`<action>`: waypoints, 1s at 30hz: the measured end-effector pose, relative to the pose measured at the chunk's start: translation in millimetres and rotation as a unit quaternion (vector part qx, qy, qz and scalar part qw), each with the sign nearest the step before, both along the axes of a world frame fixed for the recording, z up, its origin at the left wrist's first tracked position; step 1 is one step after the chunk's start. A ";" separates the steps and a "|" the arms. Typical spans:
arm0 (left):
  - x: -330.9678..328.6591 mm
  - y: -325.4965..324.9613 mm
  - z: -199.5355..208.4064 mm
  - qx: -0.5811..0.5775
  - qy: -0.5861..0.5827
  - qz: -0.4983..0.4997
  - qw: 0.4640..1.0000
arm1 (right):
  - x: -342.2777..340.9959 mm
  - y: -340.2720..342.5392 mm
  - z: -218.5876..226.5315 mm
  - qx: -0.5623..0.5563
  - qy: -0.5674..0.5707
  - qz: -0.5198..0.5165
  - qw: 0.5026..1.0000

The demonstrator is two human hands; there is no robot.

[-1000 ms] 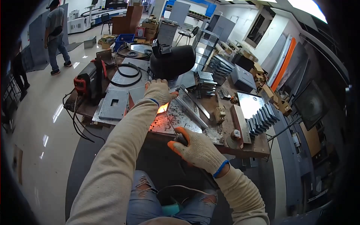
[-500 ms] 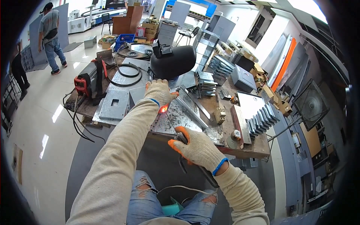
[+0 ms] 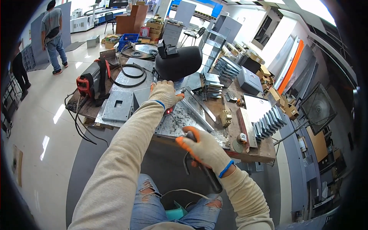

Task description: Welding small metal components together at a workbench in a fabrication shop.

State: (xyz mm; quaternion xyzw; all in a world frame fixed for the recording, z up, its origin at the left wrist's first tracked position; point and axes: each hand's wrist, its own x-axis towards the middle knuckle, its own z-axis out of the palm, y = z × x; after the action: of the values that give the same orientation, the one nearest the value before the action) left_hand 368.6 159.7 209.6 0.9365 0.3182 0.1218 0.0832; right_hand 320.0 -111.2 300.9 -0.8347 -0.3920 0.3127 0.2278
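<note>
My right hand point(image 3: 209, 149), in a cream glove with orange fingertips, closes around a black welding electrode holder point(image 3: 213, 181) above the bench's front edge. A thin electrode near its tip is hard to make out. My left hand point(image 3: 165, 95), gloved the same way, reaches over the metal sheet point(image 3: 166, 125) with bent fingers. What it grips is hidden beneath the glove. A small red glow point(image 3: 169, 110) shows just under this hand. Right beyond its fingers sits a black welding mask point(image 3: 179, 62). A metal bar point(image 3: 197, 115) lies to the right.
A red-and-black welding machine point(image 3: 86, 85) with trailing cables stands left. Flat plates point(image 3: 117, 106), stacked brackets point(image 3: 270, 123), a tape measure point(image 3: 242, 137) and terminal blocks point(image 3: 225, 118) lie on the bench. A fan point(image 3: 318, 108) stands right. Another person point(image 3: 53, 34) stands far left.
My right hand has drawn slightly back and right with the electrode holder, turning it. The bright orange glow under my left hand has dimmed to small red. My left hand stays nearly in place.
</note>
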 end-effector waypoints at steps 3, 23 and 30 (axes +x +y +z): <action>-0.6 -1.4 0.7 0.005 -0.003 0.007 1.000 | 7.8 -2.5 -7.0 0.051 0.082 -0.044 0.994; 2.4 -0.7 -0.2 0.002 -0.005 -0.001 1.000 | 2.5 -7.2 -5.8 0.046 0.042 -0.030 0.998; -0.3 -3.6 5.3 -0.008 0.005 -0.001 1.000 | 3.6 -2.3 -6.7 0.027 0.026 -0.022 0.999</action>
State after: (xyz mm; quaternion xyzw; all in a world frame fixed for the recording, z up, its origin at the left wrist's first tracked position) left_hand 368.3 156.1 215.0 0.9367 0.3185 0.1147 0.0893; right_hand 323.7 -113.5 294.2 -0.8284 -0.3758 0.3180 0.2673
